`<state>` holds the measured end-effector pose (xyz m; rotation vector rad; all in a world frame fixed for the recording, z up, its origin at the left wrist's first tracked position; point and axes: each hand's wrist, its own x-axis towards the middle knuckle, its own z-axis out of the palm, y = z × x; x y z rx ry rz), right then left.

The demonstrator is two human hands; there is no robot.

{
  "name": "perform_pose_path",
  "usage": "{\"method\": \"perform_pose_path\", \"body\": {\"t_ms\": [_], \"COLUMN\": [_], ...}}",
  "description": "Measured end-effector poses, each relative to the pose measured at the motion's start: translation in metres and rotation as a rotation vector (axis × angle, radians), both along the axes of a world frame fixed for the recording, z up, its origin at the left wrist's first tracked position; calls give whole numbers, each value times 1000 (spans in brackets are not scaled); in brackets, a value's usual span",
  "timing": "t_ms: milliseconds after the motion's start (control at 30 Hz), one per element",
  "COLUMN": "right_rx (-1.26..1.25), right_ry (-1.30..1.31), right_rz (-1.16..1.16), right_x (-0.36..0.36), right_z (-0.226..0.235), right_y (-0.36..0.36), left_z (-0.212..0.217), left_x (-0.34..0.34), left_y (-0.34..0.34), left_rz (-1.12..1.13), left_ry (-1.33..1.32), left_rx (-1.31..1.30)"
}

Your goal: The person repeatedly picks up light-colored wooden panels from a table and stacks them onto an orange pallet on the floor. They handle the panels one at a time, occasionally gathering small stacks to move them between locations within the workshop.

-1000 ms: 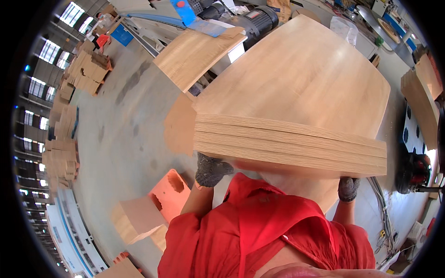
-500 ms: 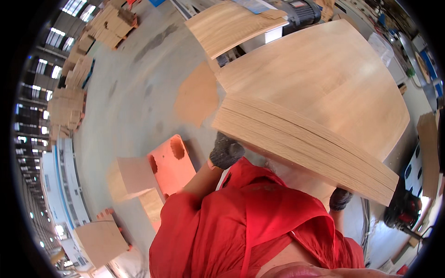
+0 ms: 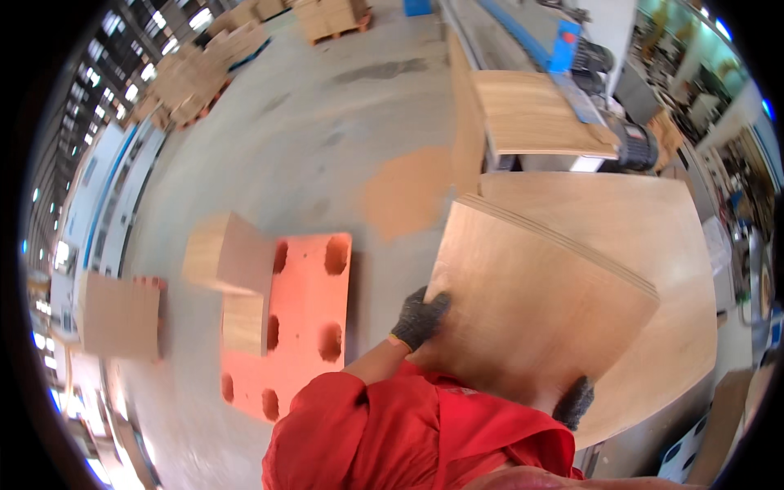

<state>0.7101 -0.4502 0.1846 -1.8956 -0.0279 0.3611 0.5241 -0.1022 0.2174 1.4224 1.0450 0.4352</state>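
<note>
Between my two gloved hands is a stack of several light wood-grain panels [image 3: 531, 294], tilted so that one broad face shows. My left hand [image 3: 420, 317], in a dark grey knit glove, grips the stack's left edge. At the lower right edge my right hand [image 3: 574, 402], gloved alike, holds the stack, its fingers partly hidden. Behind and under the stack lies a large wood-coloured tabletop [image 3: 653, 220], with the panels close over it; whether they touch it I cannot tell.
To the left, an orange-pink pallet [image 3: 306, 318] with holes bears stacks of wooden panels [image 3: 241, 253]. A machine with a wood-topped surface [image 3: 535, 110] and a dark motor [image 3: 633, 145] stand beyond the tabletop. Another panel stack [image 3: 121, 317] sits at far left.
The panel stack has tipped from edge-on to broad face showing, held in both hands. My view has swung left, so the pallet shows more fully.
</note>
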Motion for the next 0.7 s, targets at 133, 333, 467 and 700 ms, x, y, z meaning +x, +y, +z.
{"method": "perform_pose_path", "body": {"t_ms": [133, 333, 467, 700], "right_rx": [-3, 30, 38, -144], "right_ry": [23, 9, 53, 131], "right_rz": [198, 649, 895, 1328], "right_x": [-19, -67, -126, -205], "right_z": [-28, -30, 3, 124], "right_y": [60, 155, 251, 404], "left_z": [-32, -26, -29, 74], "left_x": [-96, -225, -296, -374], "left_y": [-10, -36, -38, -45], "left_rz": [152, 603, 932, 1354], "left_ry": [107, 105, -24, -29], "left_rx": [-41, -228, -236, -446]}}
